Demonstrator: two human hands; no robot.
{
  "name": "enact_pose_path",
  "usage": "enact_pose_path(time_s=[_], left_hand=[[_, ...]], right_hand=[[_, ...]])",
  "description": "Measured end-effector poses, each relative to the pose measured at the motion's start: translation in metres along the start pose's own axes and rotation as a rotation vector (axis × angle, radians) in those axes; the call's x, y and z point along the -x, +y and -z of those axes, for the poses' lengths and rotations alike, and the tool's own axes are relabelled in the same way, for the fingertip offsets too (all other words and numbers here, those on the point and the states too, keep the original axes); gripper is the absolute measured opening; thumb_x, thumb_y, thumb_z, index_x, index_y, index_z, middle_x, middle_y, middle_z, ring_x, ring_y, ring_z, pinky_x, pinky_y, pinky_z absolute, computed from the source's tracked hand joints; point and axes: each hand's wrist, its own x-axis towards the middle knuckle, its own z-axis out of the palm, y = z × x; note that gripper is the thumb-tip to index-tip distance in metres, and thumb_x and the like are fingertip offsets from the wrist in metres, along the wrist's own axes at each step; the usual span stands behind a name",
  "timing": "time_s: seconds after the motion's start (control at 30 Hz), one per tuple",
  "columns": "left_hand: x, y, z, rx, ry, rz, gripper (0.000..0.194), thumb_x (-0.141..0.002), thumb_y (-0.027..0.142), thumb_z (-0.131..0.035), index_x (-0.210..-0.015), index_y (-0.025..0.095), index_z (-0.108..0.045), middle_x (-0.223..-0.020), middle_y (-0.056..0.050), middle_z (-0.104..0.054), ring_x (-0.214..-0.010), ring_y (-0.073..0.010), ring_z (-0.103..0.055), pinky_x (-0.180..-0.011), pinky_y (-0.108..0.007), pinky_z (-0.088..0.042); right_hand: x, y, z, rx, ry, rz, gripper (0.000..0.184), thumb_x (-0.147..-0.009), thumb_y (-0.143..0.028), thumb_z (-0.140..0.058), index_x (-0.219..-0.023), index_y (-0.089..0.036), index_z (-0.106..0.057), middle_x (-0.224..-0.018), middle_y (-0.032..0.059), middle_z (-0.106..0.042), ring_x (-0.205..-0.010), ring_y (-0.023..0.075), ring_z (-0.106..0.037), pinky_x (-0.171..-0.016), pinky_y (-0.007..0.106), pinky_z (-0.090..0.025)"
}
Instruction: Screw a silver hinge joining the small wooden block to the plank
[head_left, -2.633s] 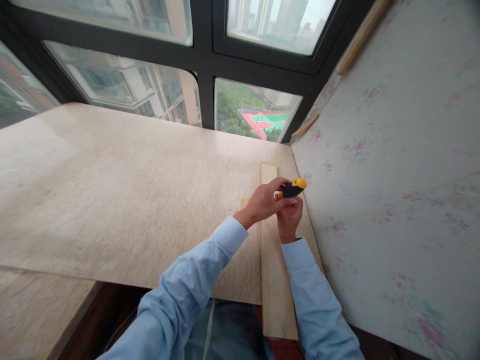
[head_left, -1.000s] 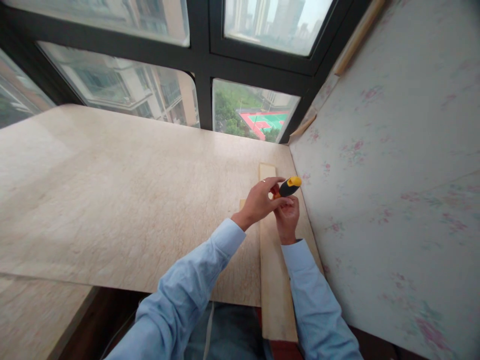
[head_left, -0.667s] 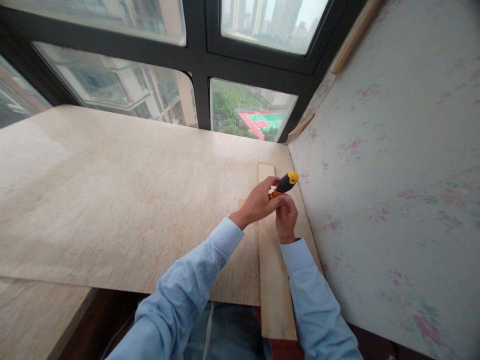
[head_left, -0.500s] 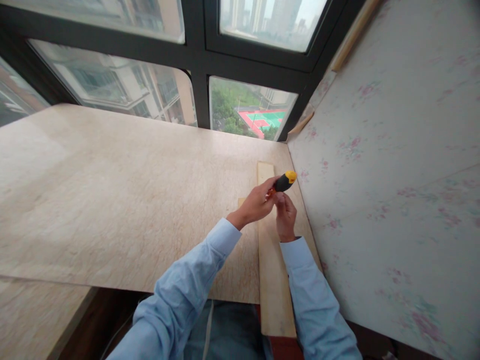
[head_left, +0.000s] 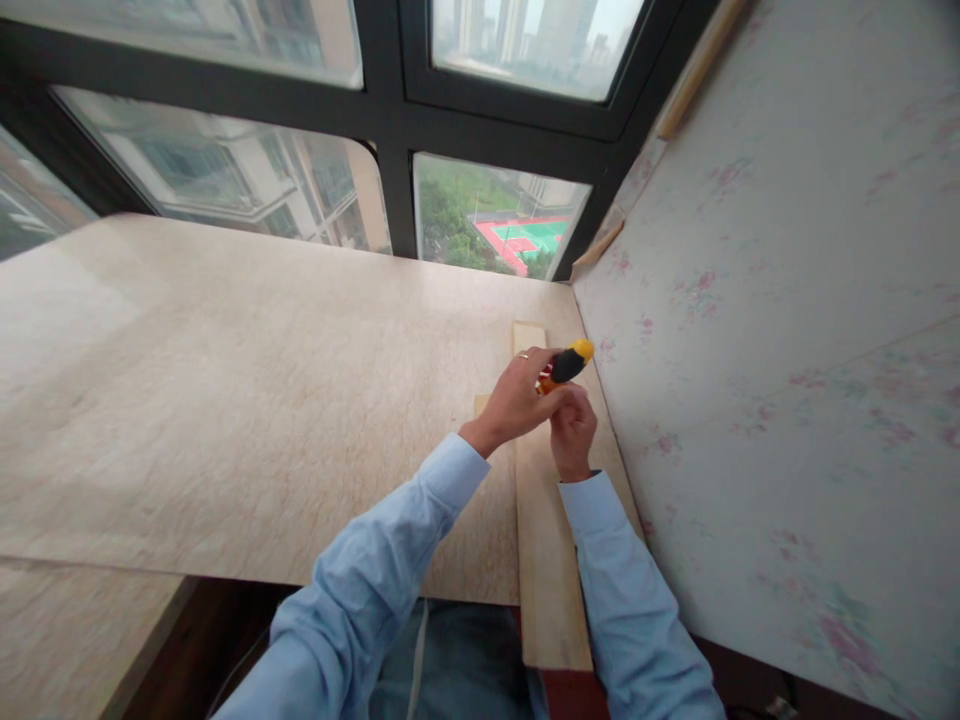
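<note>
A screwdriver (head_left: 571, 363) with a black and yellow handle points up and to the right above a wooden board. My left hand (head_left: 519, 392), with a ring on one finger, is closed round the orange lower part of its handle; the shaft is hidden. Close against it, my right hand (head_left: 574, 430) is closed in a pinch just below the handle, and what its fingertips hold is hidden. The long pale wooden board (head_left: 551, 560) lies beneath both hands, its near end jutting past the sill edge. A smaller wood piece (head_left: 481, 404) shows beside it, partly covered by my left hand.
A beige marbled sill (head_left: 262, 400) spreads out to the left. Dark window frames (head_left: 390, 170) stand along its far side. To the right rises a flowered wall (head_left: 765, 400), close to my right arm. Below the sill's front edge is a dark gap (head_left: 225, 620).
My left hand has turned slightly and its thumb has shifted over toward my right hand. The screwdriver handle has rotated a little in place. The board has stayed put.
</note>
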Motion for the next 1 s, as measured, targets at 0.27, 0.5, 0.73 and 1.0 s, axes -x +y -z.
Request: enact_pose_path(time_s=[0.27, 0.5, 0.73, 1.0], left_hand=[[0.006, -0.004, 0.007, 0.062, 0.012, 0.040, 0.045, -0.084, 0.024, -0.064, -0.128, 0.020, -0.056, -0.115, -0.010, -0.068, -0.098, -0.0214, -0.064, -0.087, -0.038, -0.053], [-0.003, 0.005, 0.009, -0.153, 0.003, 0.111, 0.029, -0.076, 0.041, -0.076, -0.078, 0.018, -0.059, -0.084, -0.003, -0.059, -0.075, -0.0164, -0.056, -0.070, -0.031, -0.047], [-0.003, 0.012, 0.004, -0.023, -0.069, 0.019, 0.035, -0.085, 0.031, -0.064, -0.117, 0.018, -0.057, -0.114, -0.011, -0.064, -0.103, -0.0236, -0.062, -0.087, -0.037, -0.050], [0.006, -0.004, 0.013, 0.091, -0.025, 0.034, 0.040, -0.084, 0.024, -0.063, -0.123, 0.018, -0.056, -0.116, -0.009, -0.069, -0.103, -0.0207, -0.066, -0.092, -0.036, -0.051]], right_hand=[[0.000, -0.008, -0.001, -0.041, -0.134, -0.107, 0.035, -0.091, -0.044, -0.059, -0.118, -0.023, -0.066, -0.119, 0.0091, -0.071, -0.109, 0.0243, -0.067, -0.092, 0.043, -0.056], [-0.002, 0.004, -0.001, -0.083, -0.016, -0.039, 0.052, -0.065, -0.038, -0.086, -0.107, -0.023, -0.060, -0.108, 0.0062, -0.069, -0.098, 0.0212, -0.069, -0.092, 0.042, -0.056], [-0.001, -0.003, -0.001, -0.003, -0.003, 0.012, 0.026, -0.084, -0.044, -0.068, -0.099, -0.023, -0.065, -0.095, 0.0039, -0.071, -0.087, 0.0189, -0.069, -0.079, 0.035, -0.058], [0.002, 0.002, -0.001, -0.081, -0.154, -0.079, 0.034, -0.082, -0.043, -0.071, -0.109, -0.023, -0.064, -0.104, 0.0066, -0.072, -0.094, 0.0211, -0.070, -0.087, 0.040, -0.057]])
